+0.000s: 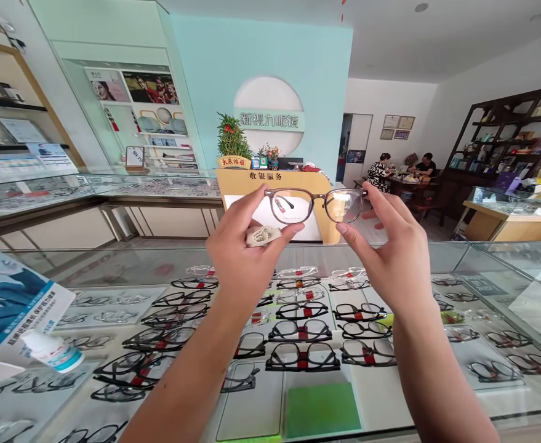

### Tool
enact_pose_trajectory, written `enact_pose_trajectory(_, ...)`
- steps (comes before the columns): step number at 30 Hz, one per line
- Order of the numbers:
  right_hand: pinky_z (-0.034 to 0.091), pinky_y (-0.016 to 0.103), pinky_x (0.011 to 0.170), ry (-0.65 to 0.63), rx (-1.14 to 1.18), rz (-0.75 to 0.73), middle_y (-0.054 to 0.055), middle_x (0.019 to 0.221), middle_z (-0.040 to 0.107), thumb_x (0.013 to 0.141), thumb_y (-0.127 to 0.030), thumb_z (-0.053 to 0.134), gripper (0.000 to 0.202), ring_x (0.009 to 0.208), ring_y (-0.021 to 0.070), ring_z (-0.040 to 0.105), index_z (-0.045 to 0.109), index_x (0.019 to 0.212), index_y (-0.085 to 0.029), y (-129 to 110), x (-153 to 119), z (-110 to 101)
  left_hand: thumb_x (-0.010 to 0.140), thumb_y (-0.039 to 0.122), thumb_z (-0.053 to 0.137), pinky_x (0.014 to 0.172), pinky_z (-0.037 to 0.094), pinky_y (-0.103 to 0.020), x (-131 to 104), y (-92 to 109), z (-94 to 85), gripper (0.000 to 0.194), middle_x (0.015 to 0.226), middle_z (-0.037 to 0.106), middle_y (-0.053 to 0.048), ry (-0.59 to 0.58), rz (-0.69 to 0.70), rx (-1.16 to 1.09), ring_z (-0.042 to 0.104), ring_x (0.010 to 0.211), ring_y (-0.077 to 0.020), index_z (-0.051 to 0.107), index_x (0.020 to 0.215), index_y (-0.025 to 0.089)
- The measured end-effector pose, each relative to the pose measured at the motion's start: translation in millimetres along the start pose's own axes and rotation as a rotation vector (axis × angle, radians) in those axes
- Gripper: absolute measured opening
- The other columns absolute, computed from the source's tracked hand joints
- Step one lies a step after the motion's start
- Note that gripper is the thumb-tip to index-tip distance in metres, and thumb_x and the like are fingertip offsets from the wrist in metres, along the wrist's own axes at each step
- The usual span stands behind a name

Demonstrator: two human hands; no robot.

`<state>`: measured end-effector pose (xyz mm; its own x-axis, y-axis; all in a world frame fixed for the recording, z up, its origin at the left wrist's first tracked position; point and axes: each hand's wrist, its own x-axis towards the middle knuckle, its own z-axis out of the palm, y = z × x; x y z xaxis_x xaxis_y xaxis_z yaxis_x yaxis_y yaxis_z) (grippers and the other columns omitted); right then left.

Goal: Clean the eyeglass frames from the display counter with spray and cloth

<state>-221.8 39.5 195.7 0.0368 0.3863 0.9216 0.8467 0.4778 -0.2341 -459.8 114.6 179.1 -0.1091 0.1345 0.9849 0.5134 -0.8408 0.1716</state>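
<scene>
A pair of eyeglasses (319,197) with a dark, thin frame is held up level above the glass counter, lenses facing me. My left hand (247,246) pinches its left end between thumb and fingers and also has a crumpled whitish cloth (263,235) tucked in the palm. My right hand (390,246) grips the right end, index finger at the top corner and thumb below the lens. One folded temple shows through the left lens.
Rows of glasses (300,331) lie in the glass display counter (459,264) below. A green pad (323,408) is at the near edge, a white bottle (53,351) and a leaflet (58,298) at the left. Two people (424,166) sit far back right.
</scene>
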Motion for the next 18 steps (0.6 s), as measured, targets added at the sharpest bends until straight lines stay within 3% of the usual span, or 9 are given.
enact_pose_trajectory(3, 0.07, 0.053, 0.094, -0.016, 0.001, -0.003, 0.014, 0.14, 0.079, 0.113, -0.06, 0.074, 0.069, 0.111, 0.0334, 0.078, 0.061, 0.175, -0.033, 0.4, -0.3, 2.3, 0.094, 0.045, 0.101, 0.088, 0.074, -0.044, -0.2, -2.6, 0.2, 0.068, 0.143, 0.084, -0.009, 0.029, 0.044, 0.01, 0.085, 0.108, -0.0288, 0.077, 0.157, 0.035)
enact_pose_trajectory(9, 0.07, 0.055, 0.093, -0.033, 0.003, 0.017, 0.016, 0.142, 0.078, 0.112, -0.06, 0.074, 0.07, 0.112, 0.035, 0.079, 0.062, 0.174, -0.031, 5.2, 0.2, 8.6, 0.095, 0.05, 0.099, 0.092, 0.076, -0.046, -2.8, -4.5, 0.7, 0.071, 0.15, 0.082, -0.013, 0.038, 0.087, 0.132, 0.085, 0.124, -0.035, 0.076, 0.159, 0.029)
enact_pose_trajectory(18, 0.07, 0.05, 0.088, -0.021, -0.047, -0.002, 0.015, 0.127, 0.082, 0.112, -0.059, 0.073, 0.063, 0.102, 0.0325, 0.078, 0.07, 0.166, -0.027, 8.3, 1.8, 7.7, 0.1, 0.054, 0.094, 0.086, 0.075, -0.044, -6.1, 0.6, 2.8, 0.07, 0.152, 0.082, -0.013, 0.028, 0.088, 0.163, 0.086, 0.115, -0.0324, 0.073, 0.163, 0.031)
